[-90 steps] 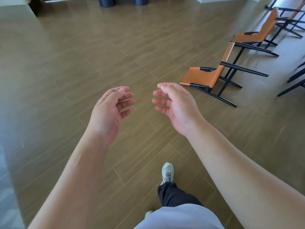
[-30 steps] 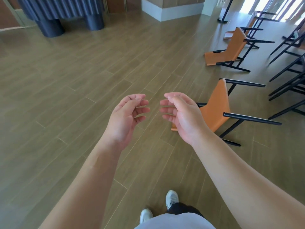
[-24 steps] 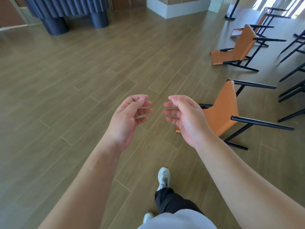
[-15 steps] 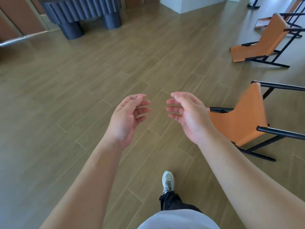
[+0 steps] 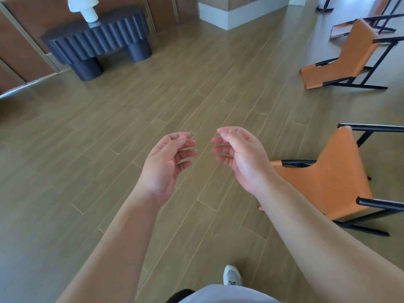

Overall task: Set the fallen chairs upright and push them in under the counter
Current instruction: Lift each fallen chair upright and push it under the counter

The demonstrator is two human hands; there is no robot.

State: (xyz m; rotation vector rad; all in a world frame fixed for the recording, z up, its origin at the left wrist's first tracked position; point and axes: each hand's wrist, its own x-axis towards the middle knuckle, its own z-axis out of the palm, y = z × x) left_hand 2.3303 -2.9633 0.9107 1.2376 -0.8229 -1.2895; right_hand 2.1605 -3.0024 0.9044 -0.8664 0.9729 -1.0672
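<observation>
The wood-plank floor (image 5: 109,149) fills most of the view, smooth-looking enough that black metal legs might skid when a chair is levered up. Against the far wall stands a dark ribbed console table (image 5: 96,38) with a white lamp (image 5: 84,6) on it, well apart from the work. The nearest fallen orange leather chair with a black metal frame (image 5: 334,178) lies tipped over to the right, partly behind the right forearm; a second fallen orange chair (image 5: 341,60) lies farther off, upper right, and more frames crowd the top right corner. The counter is not in view. The left hand (image 5: 166,165) and the right hand (image 5: 240,158) hover in front of the body, palms turned inward, fingers loosely curled, holding nothing. The nearest chair's projecting legs are a likely hazard: a shin or the white shoe (image 5: 232,276) could catch one in stepping closer. Gripped only by the soft backrest, the chair may twist or slip.
</observation>
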